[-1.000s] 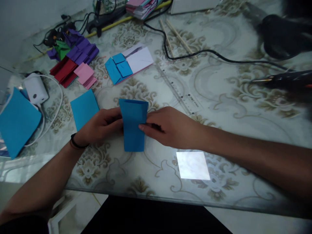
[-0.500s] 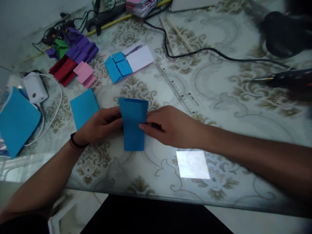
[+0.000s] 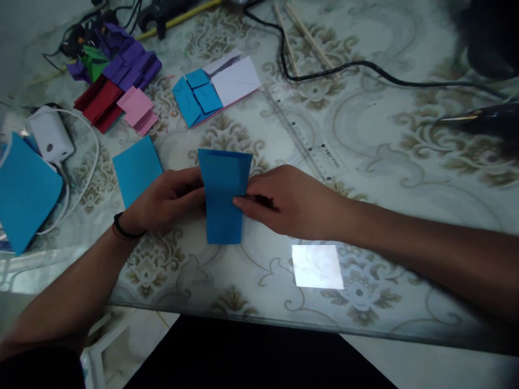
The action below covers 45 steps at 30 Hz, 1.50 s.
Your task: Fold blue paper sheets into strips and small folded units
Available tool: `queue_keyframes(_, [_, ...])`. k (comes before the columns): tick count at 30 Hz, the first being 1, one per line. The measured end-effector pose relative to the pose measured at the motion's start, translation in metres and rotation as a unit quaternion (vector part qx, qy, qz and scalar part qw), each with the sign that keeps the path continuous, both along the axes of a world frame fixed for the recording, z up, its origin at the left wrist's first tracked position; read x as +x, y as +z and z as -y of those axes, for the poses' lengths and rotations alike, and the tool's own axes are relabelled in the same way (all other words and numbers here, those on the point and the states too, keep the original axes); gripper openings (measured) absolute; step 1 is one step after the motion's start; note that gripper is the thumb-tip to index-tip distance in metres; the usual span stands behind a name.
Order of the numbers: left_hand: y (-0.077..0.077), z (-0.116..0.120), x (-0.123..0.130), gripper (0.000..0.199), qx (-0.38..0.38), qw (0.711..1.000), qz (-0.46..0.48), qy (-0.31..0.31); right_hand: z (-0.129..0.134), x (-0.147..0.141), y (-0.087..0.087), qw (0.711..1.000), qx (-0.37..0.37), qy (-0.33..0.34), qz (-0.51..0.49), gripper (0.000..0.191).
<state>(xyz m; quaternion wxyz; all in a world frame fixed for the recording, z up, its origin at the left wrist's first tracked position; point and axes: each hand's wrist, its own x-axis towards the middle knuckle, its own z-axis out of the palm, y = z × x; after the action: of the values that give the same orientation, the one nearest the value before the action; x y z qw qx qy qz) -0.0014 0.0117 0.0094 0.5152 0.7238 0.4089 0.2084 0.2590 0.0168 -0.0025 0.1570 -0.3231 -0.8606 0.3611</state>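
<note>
A folded sheet of blue paper stands tilted up between my hands, its upper edge parted slightly. My right hand pinches its right side, the thumb lying on the near face and the fingers behind. At the left edge, my left hand grips the same paper; its fingertips are hidden behind it. Another blue paper square lies flat just beyond my left wrist. Farther back rests a folded blue and white paper piece.
Folded purple paper, red paper and pink paper lie at the back left. A white charger with cable sits beside a large blue sheet. A clear ruler, a black cable and a pointed tool lie right.
Both hands keep their hold on the folded blue paper, which has barely moved. The view has shifted slightly, so the things at the back sit higher in the picture.
</note>
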Motion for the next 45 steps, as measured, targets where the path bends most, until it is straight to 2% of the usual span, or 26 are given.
queue_keyframes(15, [-0.0013, 0.0002, -0.0006, 0.028, 0.025, 1.0, 0.0, -0.01, 0.0001, -0.0008, 0.0, 1.0, -0.002, -0.001, -0.009, 0.043])
queue_keyframes(36, [0.0006, 0.0005, 0.0002, 0.031, -0.008, 1.0, -0.005, 0.004, -0.0002, -0.0005, 0.001, 1.0, -0.01, -0.001, -0.004, 0.042])
queue_keyframes(45, [-0.0001, 0.0001, 0.0, 0.029, 0.025, 1.0, -0.014, -0.011, -0.0002, -0.0011, 0.0007, 1.0, -0.008, -0.002, -0.004, 0.042])
